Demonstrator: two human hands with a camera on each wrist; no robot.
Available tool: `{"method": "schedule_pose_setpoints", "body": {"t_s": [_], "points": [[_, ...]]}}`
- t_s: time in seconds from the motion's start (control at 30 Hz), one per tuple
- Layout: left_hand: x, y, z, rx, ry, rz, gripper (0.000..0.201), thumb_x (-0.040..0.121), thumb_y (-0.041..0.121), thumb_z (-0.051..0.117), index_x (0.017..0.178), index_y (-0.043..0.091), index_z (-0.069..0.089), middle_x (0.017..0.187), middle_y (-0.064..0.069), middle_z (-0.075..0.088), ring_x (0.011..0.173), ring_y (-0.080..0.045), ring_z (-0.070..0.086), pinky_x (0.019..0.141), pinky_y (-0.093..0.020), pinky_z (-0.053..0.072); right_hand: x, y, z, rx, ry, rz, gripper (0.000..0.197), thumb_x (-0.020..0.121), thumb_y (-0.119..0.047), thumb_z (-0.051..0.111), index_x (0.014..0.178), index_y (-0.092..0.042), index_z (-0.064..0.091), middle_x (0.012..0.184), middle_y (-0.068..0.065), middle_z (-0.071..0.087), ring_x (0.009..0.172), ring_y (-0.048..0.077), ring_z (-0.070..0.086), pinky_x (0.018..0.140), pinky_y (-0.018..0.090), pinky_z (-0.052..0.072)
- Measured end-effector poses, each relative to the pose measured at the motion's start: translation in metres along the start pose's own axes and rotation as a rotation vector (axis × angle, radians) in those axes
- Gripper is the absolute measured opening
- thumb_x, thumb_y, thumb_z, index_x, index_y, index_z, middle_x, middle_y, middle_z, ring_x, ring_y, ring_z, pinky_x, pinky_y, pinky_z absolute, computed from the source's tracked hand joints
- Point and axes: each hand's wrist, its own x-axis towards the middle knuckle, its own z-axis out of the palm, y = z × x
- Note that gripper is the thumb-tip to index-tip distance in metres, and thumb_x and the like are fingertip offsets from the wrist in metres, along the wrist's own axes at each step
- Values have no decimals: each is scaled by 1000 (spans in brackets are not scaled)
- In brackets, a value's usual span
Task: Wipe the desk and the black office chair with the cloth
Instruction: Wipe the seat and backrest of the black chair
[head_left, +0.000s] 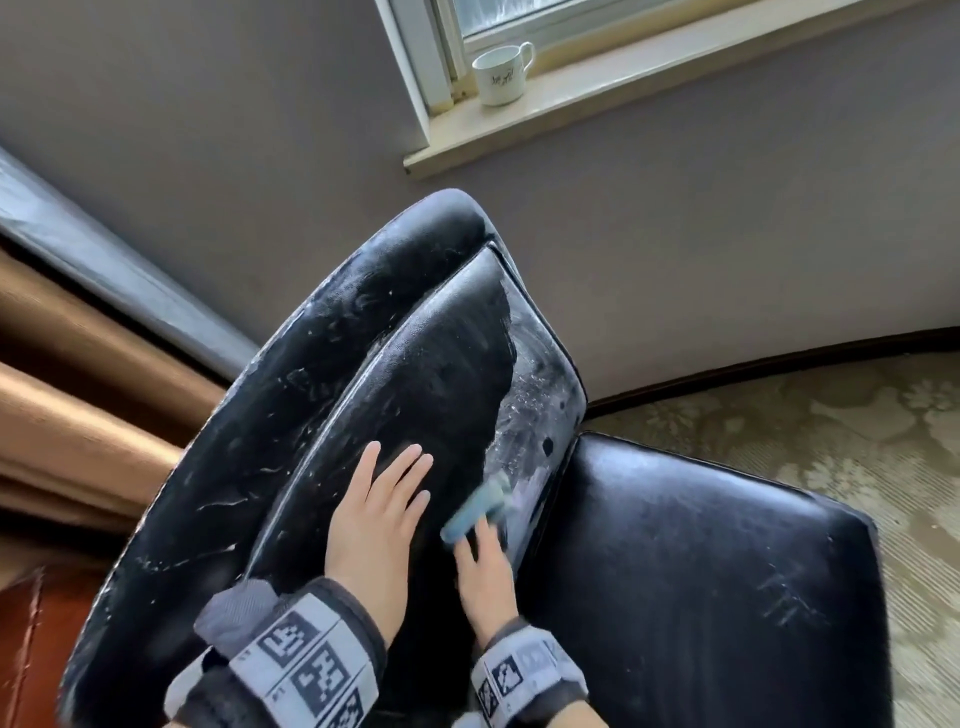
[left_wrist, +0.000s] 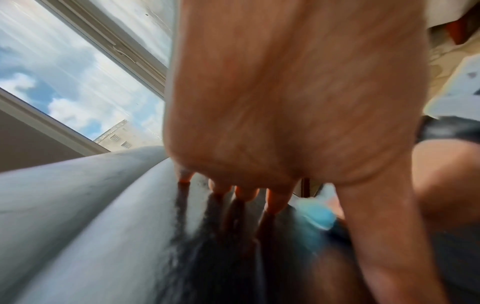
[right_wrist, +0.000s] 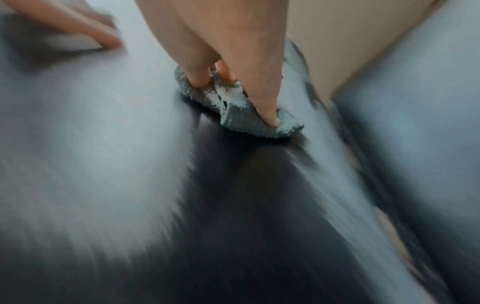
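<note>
The black office chair (head_left: 415, 364) stands tilted before me, its backrest dusty with pale streaks and a darker wiped band down the middle. My left hand (head_left: 384, 499) lies flat on the backrest with straight fingers (left_wrist: 275, 199). Just to its right, my right hand (head_left: 480, 556) holds a bunched blue cloth (head_left: 475, 512) and presses it onto the backrest near the right edge. In the right wrist view the cloth (right_wrist: 233, 111) is gathered around my right hand's fingertips (right_wrist: 270, 117). The cloth (left_wrist: 315, 214) also shows in the left wrist view. The chair seat (head_left: 701, 571) lies to the right.
A white cup (head_left: 501, 73) stands on the window sill (head_left: 675, 78) above the chair. Brown curtains (head_left: 62, 415) hang at the left, and a reddish wooden surface (head_left: 31, 649) shows at the lower left. Patterned carpet (head_left: 831, 441) covers the floor to the right.
</note>
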Motion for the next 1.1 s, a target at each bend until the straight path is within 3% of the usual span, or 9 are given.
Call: {"method": "schedule_pose_setpoints", "body": {"t_s": [0.1,0.2,0.4,0.57,0.7,0.8,0.9,1.0,1.1], "points": [[5,1,0,8,8,-9,73,100,36,29,146,9,-22,148,-17,-35,137,-33,-34,105,-58,-23,17,-45,-7,63,-30,-196,55,100,-20,38,150,-26,16,153,-11,-1,142,3,-1,106,3,5],[5,0,4,23,21,-13,75,100,33,31,144,9,-24,146,-19,-37,136,-33,-35,102,-58,-25,11,-27,-4,138,43,-162,53,102,-15,33,150,-26,12,157,-10,0,141,-4,1,93,-12,5],[0,2,5,30,-3,4,75,99,27,32,144,9,-26,143,-20,-40,133,-34,-38,102,-58,-25,-4,-12,-7,94,-23,58,54,100,-10,35,148,-25,16,154,-2,22,139,12,25,110,19,19],[8,-1,-2,20,-4,6,72,100,38,27,146,10,-21,150,-14,-34,138,-29,-32,108,-55,-22,24,-60,-10,108,-24,-238,56,101,-16,37,150,-25,12,155,-8,-5,144,6,-7,107,5,2],[9,-7,-5,25,43,-28,72,100,28,29,145,10,-25,146,-17,-38,137,-30,-35,108,-53,-21,6,-1,-3,23,9,-132,62,100,-9,35,142,-34,-3,157,-4,0,143,6,1,111,7,6],[8,-9,-6,16,47,-35,73,99,22,31,144,11,-26,143,-19,-41,134,-32,-38,106,-54,-23,0,18,-2,11,-18,24,53,99,-10,37,147,-26,19,157,-3,14,144,14,17,117,25,16],[10,-9,-8,-13,56,-29,73,100,28,30,143,10,-26,142,-20,-43,134,-33,-38,106,-54,-23,28,-36,-15,111,43,-140,45,98,-16,38,142,-20,33,156,-1,18,145,15,14,119,32,13],[11,-13,-6,-22,66,-6,75,100,31,30,142,9,-27,141,-18,-43,132,-32,-39,104,-53,-25,61,-88,-35,164,60,-271,52,101,-17,34,150,-22,17,151,-13,-3,142,3,-9,111,13,-1],[11,-15,-4,-25,58,1,77,98,28,32,139,7,-30,139,-20,-45,121,-32,-46,100,-53,-28,67,-50,-31,106,135,-141,53,102,-18,32,150,-23,11,154,-4,13,143,11,16,107,12,19]]}}
